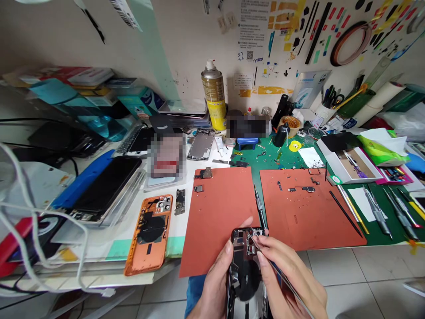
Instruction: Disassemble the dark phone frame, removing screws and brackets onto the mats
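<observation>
My left hand (215, 277) grips an opened dark phone housing (245, 277) by its side, above the front edge of the bench. Thin tweezers (288, 283) are pinched in my right hand (288, 263). Their tips reach the camera area at the top of the housing, partly hidden by my fingers; I cannot tell whether they hold a part. A round black pad shows inside the housing. Just beyond it lies a screwdriver (260, 204), between two red-brown mats. An orange phone back housing (151, 248) and a narrow circuit board (179, 202) lie to the left.
Small phone parts sit on the left mat (221, 212) and right mat (312, 217). At the back stands a yellow spray can (214, 97). Tools, including a black stick (345, 212), lie at right near an open box (352, 161). White cables (36, 239) hang at far left.
</observation>
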Available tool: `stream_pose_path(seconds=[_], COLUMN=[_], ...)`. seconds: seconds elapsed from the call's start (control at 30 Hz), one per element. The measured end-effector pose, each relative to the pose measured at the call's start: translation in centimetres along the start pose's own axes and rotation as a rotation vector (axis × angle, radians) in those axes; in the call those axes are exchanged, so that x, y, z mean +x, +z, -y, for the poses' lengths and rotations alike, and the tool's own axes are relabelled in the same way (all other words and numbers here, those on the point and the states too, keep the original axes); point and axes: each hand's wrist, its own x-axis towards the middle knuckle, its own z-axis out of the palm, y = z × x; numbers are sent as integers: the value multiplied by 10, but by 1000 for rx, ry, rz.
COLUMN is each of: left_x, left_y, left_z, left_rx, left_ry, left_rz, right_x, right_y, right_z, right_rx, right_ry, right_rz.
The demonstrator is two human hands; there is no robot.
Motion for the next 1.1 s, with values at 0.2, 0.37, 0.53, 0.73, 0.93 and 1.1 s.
stream_pose_path(seconds=[0.2,0.37,0.53,0.73,0.93,1.1], left_x=[-1,-4,-3,-3,-4,-3], left_y=[-2,-2,-2,-5,-3,3], left_z=[2,6,11,17,18,16], left_rx=[24,63,59,1,10,-9], left_ry=[28,40,93,47,55,44], left_rz=[-63,-148,-125,-88,-116,-153], right_x=[2,-2,-14,-13,-7,-12], right_y=[2,3,5,7,2,-5], right_z=[1,6,6,-9,-17,-20], right_rx=[-45,-108,-230,-194,-195,-211], right_ry=[-32,-60,-74,-307,-455,-439], right_rz=[-3,-9,28,23,98,57])
